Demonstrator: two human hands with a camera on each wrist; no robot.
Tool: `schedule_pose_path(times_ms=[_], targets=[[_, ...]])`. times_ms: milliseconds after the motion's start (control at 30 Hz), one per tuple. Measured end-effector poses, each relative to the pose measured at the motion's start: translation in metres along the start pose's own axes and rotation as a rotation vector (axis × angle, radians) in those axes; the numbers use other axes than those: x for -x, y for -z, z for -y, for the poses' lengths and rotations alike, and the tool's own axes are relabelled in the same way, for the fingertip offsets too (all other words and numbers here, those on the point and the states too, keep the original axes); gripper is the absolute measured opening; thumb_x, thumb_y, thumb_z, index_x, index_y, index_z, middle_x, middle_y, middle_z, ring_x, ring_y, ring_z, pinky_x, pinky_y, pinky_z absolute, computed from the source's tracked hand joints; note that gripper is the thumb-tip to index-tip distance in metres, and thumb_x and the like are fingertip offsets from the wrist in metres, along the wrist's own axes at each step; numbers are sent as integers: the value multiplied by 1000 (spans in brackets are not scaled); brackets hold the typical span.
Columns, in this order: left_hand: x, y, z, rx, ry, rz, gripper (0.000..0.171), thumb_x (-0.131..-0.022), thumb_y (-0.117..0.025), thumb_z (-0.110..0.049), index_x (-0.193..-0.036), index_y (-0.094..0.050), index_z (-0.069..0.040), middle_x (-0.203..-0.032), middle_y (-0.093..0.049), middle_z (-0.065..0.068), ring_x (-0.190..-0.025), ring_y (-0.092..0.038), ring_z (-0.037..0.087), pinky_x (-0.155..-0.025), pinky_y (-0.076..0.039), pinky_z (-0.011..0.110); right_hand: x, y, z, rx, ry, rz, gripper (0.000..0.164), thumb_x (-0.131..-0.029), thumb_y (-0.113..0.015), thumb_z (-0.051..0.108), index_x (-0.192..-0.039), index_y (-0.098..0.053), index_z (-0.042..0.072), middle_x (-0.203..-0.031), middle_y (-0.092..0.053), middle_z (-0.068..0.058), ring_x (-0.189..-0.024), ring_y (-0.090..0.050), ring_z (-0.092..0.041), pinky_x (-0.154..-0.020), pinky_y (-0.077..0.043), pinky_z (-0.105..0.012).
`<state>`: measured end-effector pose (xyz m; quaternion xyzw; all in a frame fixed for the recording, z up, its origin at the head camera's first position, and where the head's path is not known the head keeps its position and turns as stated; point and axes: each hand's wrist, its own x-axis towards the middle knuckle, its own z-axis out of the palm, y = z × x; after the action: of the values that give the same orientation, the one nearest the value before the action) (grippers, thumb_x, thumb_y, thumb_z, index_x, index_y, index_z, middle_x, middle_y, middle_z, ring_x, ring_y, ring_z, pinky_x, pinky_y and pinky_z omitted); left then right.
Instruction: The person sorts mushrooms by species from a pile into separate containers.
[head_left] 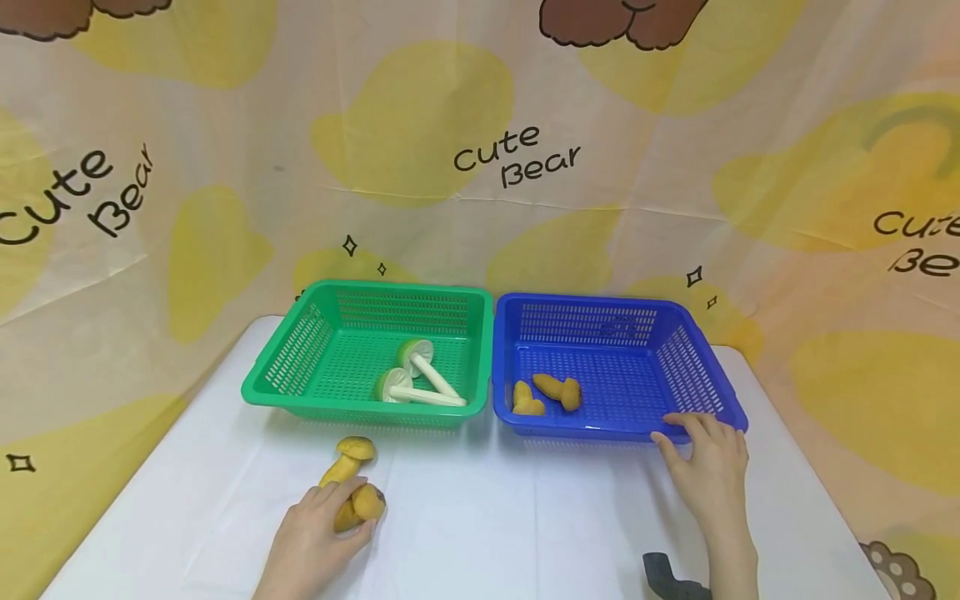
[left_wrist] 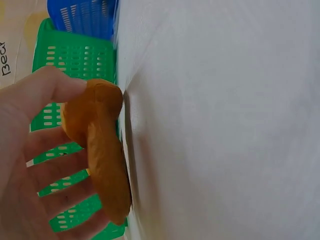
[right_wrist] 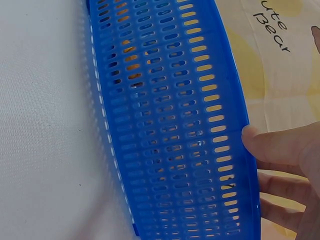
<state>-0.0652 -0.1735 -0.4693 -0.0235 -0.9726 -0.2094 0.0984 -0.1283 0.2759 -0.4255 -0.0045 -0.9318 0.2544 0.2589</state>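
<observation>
My left hand [head_left: 311,533] holds a brown toy mushroom [head_left: 367,503] between thumb and fingers, low over the white table. In the left wrist view, the thumb lies on the cap of this mushroom [left_wrist: 102,135] and the fingers are behind it. A yellow mushroom [head_left: 356,451] lies just beyond, its stem partly hidden. My right hand [head_left: 712,467] grips the front rim of the blue basket [head_left: 592,432] near its right corner. In the right wrist view, the thumb is on the near side of the rim and the fingers reach over it. Two brown mushrooms [head_left: 558,390] lie inside this basket.
Left of the blue basket stands a green basket [head_left: 360,408], side by side with it. Two green-capped mushrooms [head_left: 416,392] with white stems lie in it. A dark curved object [head_left: 663,577] is beside the right forearm. A patterned cloth [head_left: 420,125] hangs behind the table.
</observation>
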Motion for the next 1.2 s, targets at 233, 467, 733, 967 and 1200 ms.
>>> schedule_pose_path(times_ms=[233, 467, 733, 967, 1200], targets=[[-6, -7, -9, -49, -218, -156, 53, -66, -83, -28, -115, -66, -20, -102, -66, -5, -94, -60, 15, -78, -48, 41, 1, 1, -2, 6, 1, -2, 26, -80, -76, 13, -102, -67, 3, -109, -62, -26, -112, -45, -47, -105, -17, -75], [-16, -12, -26, -62, -359, -210, 56, -65, -83, -31, -116, -64, -23, -100, -63, -12, -95, -56, 9, -79, -47, 34, 2, 1, -3, 4, -2, 2, 26, -80, -76, 14, -102, -67, 3, -109, -62, -25, -112, -45, -46, -105, -17, -75], [-34, -6, -54, -73, -530, -278, 55, -66, -79, -33, -117, -64, -22, -101, -64, -11, -97, -58, 11, -77, -47, 30, 1, 1, -1, -7, 4, -2, 25, -81, -75, 13, -102, -67, 4, -109, -62, -24, -112, -45, -46, -105, -16, -75], [-55, 4, -82, -61, -646, -269, 57, -70, -78, -34, -123, -62, -21, -105, -64, -9, -100, -58, 13, -82, -49, 34, 0, 1, -1, -2, 5, -11, 25, -80, -76, 14, -101, -67, 4, -108, -63, -23, -112, -46, -45, -105, -18, -75], [-80, 12, -111, -72, -789, -329, 55, -72, -76, -34, -123, -62, -18, -105, -65, -5, -101, -59, 15, -88, -50, 34, 0, 1, 0, -3, 5, -14, 25, -80, -76, 13, -101, -67, 3, -107, -63, -23, -112, -46, -45, -105, -18, -74]])
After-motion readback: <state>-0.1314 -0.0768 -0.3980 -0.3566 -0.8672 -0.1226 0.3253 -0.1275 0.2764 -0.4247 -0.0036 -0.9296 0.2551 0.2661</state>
